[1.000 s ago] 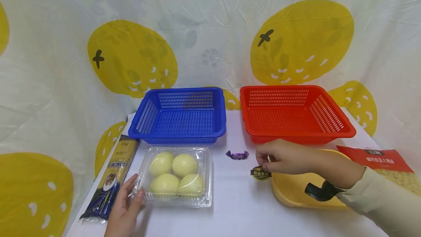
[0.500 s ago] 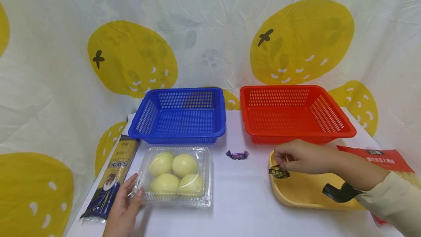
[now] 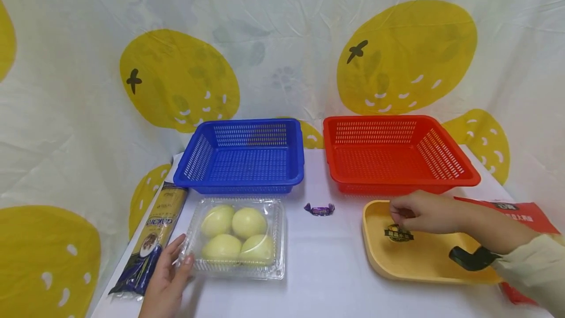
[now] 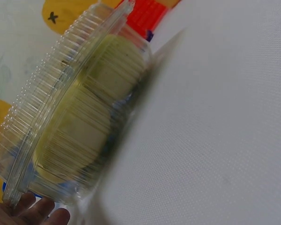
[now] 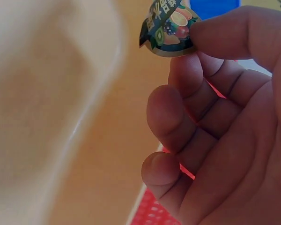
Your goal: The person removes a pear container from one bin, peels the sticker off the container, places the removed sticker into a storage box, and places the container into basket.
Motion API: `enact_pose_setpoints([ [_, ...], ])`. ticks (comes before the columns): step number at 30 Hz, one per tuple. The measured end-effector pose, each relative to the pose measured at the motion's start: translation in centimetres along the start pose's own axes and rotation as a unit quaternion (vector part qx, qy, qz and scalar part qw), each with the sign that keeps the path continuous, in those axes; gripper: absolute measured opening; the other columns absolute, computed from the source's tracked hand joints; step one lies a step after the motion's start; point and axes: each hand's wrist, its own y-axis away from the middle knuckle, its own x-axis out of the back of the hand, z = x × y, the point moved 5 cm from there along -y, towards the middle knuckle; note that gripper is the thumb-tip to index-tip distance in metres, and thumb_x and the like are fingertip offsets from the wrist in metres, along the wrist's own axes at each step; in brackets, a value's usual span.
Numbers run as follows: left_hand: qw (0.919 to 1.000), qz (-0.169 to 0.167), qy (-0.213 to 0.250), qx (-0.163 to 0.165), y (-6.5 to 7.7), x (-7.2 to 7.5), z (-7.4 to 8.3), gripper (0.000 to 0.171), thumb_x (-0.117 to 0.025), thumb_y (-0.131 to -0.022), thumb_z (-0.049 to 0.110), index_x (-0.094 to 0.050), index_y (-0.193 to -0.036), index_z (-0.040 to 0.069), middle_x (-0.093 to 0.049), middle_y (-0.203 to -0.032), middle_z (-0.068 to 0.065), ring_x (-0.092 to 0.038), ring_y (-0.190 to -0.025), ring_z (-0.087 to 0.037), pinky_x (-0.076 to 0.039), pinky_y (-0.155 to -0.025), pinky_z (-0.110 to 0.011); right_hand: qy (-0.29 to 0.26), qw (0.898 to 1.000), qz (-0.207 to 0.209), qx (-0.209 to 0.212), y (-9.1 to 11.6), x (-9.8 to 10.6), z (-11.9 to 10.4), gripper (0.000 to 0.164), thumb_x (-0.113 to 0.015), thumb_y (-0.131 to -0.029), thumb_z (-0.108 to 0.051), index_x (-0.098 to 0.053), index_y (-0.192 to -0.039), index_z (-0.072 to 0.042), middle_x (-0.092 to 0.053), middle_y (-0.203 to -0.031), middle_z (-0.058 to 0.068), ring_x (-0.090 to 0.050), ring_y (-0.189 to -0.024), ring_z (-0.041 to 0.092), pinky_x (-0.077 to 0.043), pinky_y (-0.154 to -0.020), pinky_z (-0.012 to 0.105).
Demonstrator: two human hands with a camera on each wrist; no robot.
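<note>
My left hand point(image 3: 165, 278) grips the left front corner of a clear plastic clamshell box point(image 3: 277, 264), which stands closed on the table with several pale yellow-green round fruits point(image 3: 249, 222) inside. In the left wrist view, fingertips point(image 4: 40, 211) curl against the corner of the box. My right hand point(image 3: 430, 212) pinches a small dark fruit label point(image 3: 398, 233) between thumb and forefinger, above the left part of a yellow tray point(image 3: 375, 254). Printed fruits and gold characters show on the label point(image 5: 173, 30) in the right wrist view; the other fingers are loosely bent.
Behind stand a blue basket point(image 3: 238, 180) and a red basket point(image 3: 401, 183). A purple-wrapped candy point(image 3: 320, 209) lies between the box and the tray. On the far left lies a pasta packet point(image 3: 150, 239); a red bag point(image 3: 523, 212) lies at right, partly behind the right arm.
My right hand has moved to the right with the label, from beside the yellow tray to over it. The left hand keeps its hold on the box, which has not moved.
</note>
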Motion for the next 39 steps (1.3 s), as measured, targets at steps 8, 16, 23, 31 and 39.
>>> enact_pose_setpoints([
  [8, 1.0, 0.002, -0.001, 0.001, -0.1, -0.1, -0.2, 0.072, -0.056, -0.11, 0.05, -0.026, -0.17, 0.023, -0.027, -0.173, -0.021, -0.035, -0.153, -0.048, -0.051, -0.11, -0.051, 0.024, 0.999, -0.013, -0.036, 1.0, -0.7, 2.4, 0.016, -0.077, -0.097, -0.017, -0.063, -0.093, -0.025, -0.058, -0.079, -0.016, -0.057, -0.074, 0.005, -0.045, -0.061, 0.021],
  [16, 1.0, 0.002, -0.001, -0.005, 0.2, -0.1, 0.0, 0.07, -0.054, -0.111, 0.049, -0.026, -0.169, 0.022, -0.029, -0.171, -0.022, -0.034, -0.154, -0.048, -0.047, -0.113, -0.055, 0.018, 0.998, -0.037, -0.05, 1.1, -1.9, 3.7, 0.018, -0.077, -0.096, -0.013, -0.063, -0.091, -0.021, -0.058, -0.081, -0.014, -0.056, -0.077, 0.005, -0.043, -0.064, 0.022],
  [23, 1.0, 0.002, 0.003, 0.003, 0.1, -0.1, 0.0, 0.072, -0.055, -0.11, 0.051, -0.026, -0.17, 0.023, -0.028, -0.172, -0.021, -0.033, -0.155, -0.047, -0.048, -0.113, -0.053, 0.092, 0.994, -0.035, -0.042, 1.0, -2.8, 4.4, 0.022, -0.08, -0.095, -0.019, -0.061, -0.088, -0.03, -0.054, -0.075, -0.019, -0.052, -0.071, 0.0, -0.037, -0.06, 0.021],
  [31, 0.9999, -0.005, -0.001, -0.012, 0.0, 0.0, 0.0, 0.07, -0.055, -0.111, 0.049, -0.026, -0.169, 0.022, -0.032, -0.169, -0.023, -0.038, -0.152, -0.048, -0.054, -0.108, -0.044, 0.104, 0.994, -0.024, -0.039, 0.9, -3.2, 5.0, 0.022, -0.08, -0.094, -0.024, -0.061, -0.088, -0.031, -0.052, -0.074, -0.021, -0.05, -0.068, -0.001, -0.037, -0.059, 0.02],
  [39, 0.9977, -0.017, 0.004, -0.065, -0.1, 0.5, 0.2, 0.061, -0.057, -0.113, 0.035, -0.032, -0.165, 0.018, -0.035, -0.166, -0.025, -0.04, -0.148, -0.054, -0.055, -0.096, -0.023, 0.093, 0.993, -0.029, -0.069, 1.1, -2.6, 4.8, 0.017, -0.083, -0.094, -0.029, -0.066, -0.094, -0.028, -0.057, -0.077, -0.017, -0.052, -0.069, 0.001, -0.041, -0.06, 0.021],
])
